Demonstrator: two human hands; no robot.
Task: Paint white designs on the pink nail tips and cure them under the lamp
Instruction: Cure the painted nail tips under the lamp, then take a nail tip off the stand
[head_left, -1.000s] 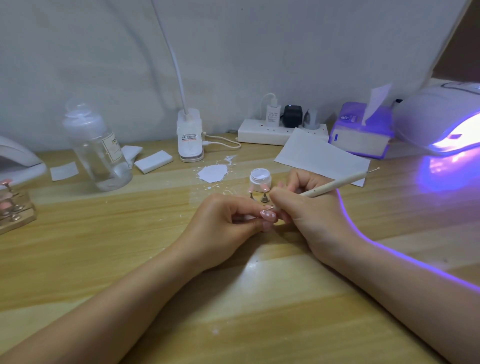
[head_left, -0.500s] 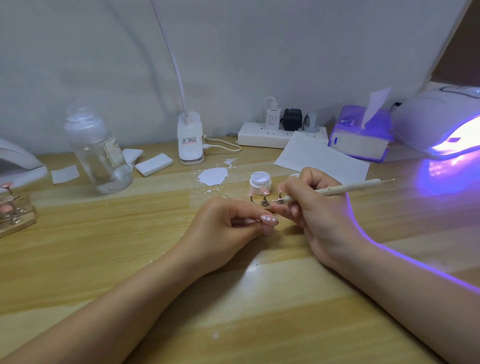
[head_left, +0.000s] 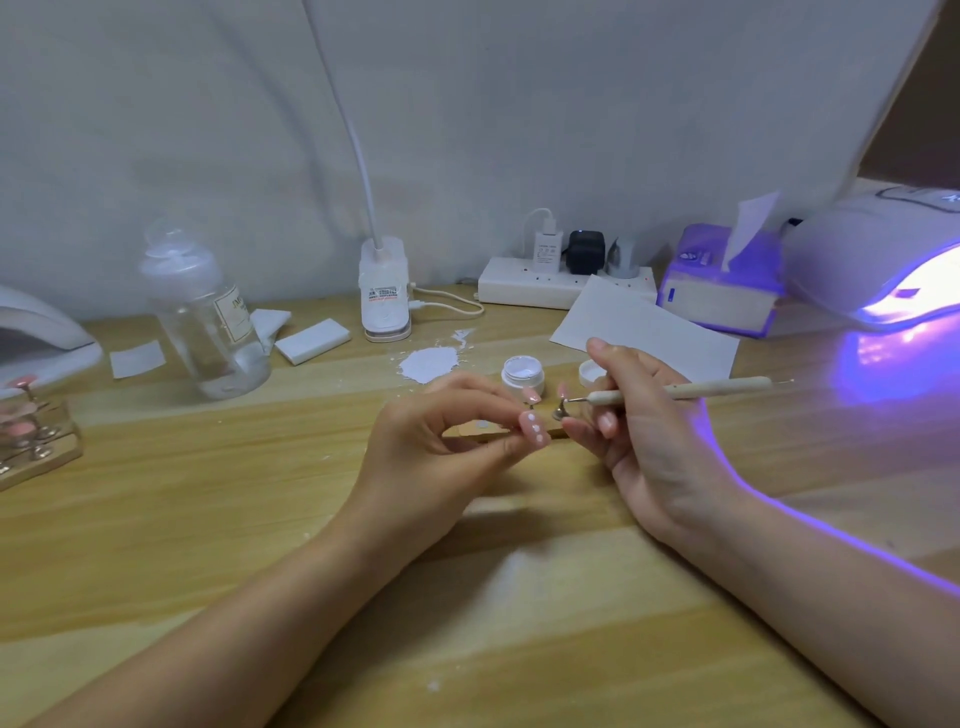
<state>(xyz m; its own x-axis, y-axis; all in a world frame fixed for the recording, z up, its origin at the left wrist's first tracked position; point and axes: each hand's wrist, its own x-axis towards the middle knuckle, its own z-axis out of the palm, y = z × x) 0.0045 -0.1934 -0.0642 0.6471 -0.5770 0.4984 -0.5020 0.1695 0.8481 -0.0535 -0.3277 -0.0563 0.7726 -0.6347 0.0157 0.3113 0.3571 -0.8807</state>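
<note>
My left hand (head_left: 447, 447) pinches a pink nail tip (head_left: 534, 429) that carries three white dots. My right hand (head_left: 639, 426) grips a beige dotting pen (head_left: 691, 391), its metal point aimed left and held just right of the tip, apart from it. Behind my fingers, other pink tips (head_left: 532, 394) stand on small stems on a wooden holder (head_left: 483, 430). An open jar of white paint (head_left: 522, 374) sits beyond them, its lid (head_left: 591, 372) to the right. The curing lamp (head_left: 883, 260) glows purple at the far right.
A second wooden holder with pink tips (head_left: 31, 441) stands at the left edge by another white lamp (head_left: 41, 332). A clear bottle (head_left: 208, 317), white pads (head_left: 311, 340), a paint smear (head_left: 429, 364), a desk-lamp base (head_left: 385, 291), power strip (head_left: 535, 288), paper sheet (head_left: 644, 327) and tissue box (head_left: 722, 291) line the back.
My right hand has drawn the pen back to the right, away from the tip. My left hand has turned the tip upward, so its white dots show.
</note>
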